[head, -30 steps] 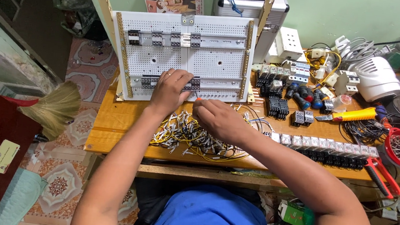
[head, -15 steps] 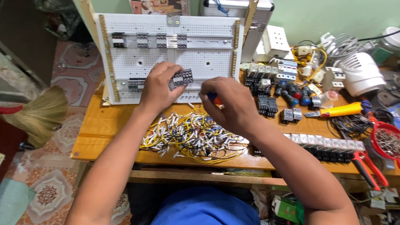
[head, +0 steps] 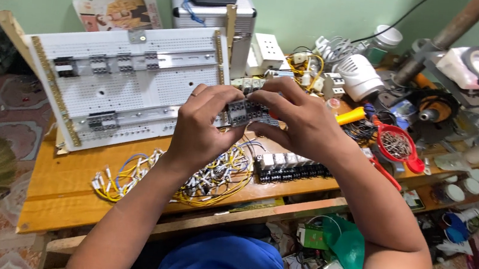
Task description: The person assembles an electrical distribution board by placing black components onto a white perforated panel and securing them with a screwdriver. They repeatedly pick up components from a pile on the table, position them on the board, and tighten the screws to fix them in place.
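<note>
Both hands have lifted off the wire pile: left hand (head: 196,125) and right hand (head: 305,123) now pinch one grey relay block (head: 246,112) between them. A slip could drop it into the yellow wires (head: 188,176) below.

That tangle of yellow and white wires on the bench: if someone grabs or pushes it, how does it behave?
The wire bundle looks floppy: thin looped strands sprawl across the wooden bench. Probably light, yet lifting one strand would likely drag others, since they interlace. A push would likely bunch it rather than slide it; it shouldn't roll.
</note>
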